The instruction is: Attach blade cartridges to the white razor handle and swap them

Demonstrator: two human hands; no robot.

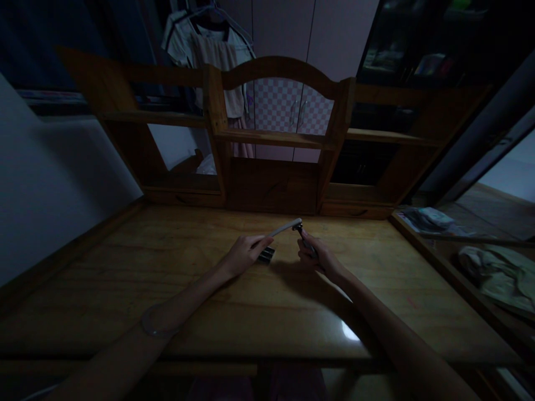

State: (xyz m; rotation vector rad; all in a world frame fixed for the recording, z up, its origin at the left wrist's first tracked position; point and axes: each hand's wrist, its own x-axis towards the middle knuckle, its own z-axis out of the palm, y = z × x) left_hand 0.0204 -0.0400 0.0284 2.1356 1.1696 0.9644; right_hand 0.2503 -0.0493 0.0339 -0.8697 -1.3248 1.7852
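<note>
Pressing unevenly could skid the razor (298,225), gripped by the right hand's fingers (307,260), past the pale stick (286,227) pinched in the left hand (243,255).

No text, label, brand, number or sign could be read in the dim view.
</note>
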